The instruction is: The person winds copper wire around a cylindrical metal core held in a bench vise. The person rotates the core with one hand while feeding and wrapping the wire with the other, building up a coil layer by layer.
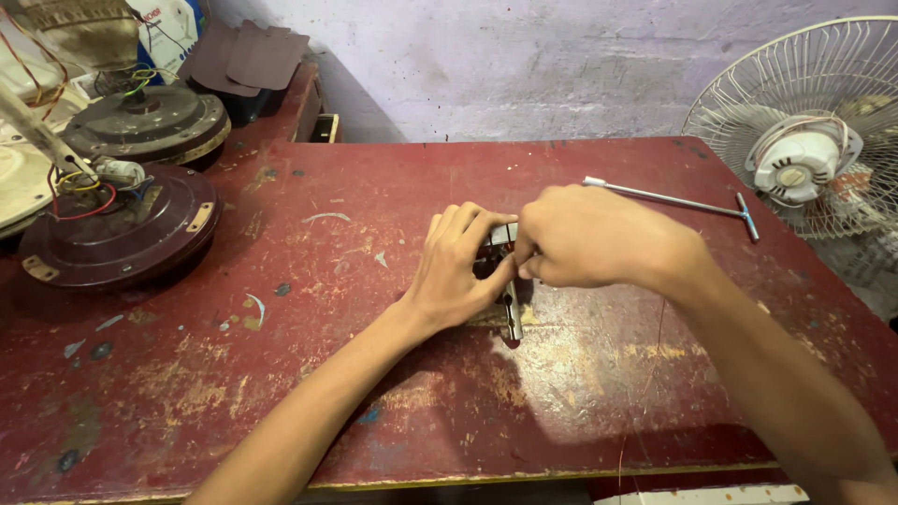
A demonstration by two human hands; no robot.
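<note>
A small metal part [511,313] lies in the middle of a worn red table [374,374], mostly hidden by both hands. My left hand [456,266] presses down on it, fingers curled over its top. My right hand [585,236] comes from the right, its fingertips pinched together at the upper end of the same part, touching the left hand's fingers. A thin reddish wire [645,374] trails down from under my right wrist toward the front edge. What the right fingertips pinch cannot be seen.
A metal T-handle wrench [673,199] lies at the back right. A white table fan with a wire cage [814,122] stands at the right edge. Two dark round ceiling-fan motors [122,229] with loose coloured wires sit at the left.
</note>
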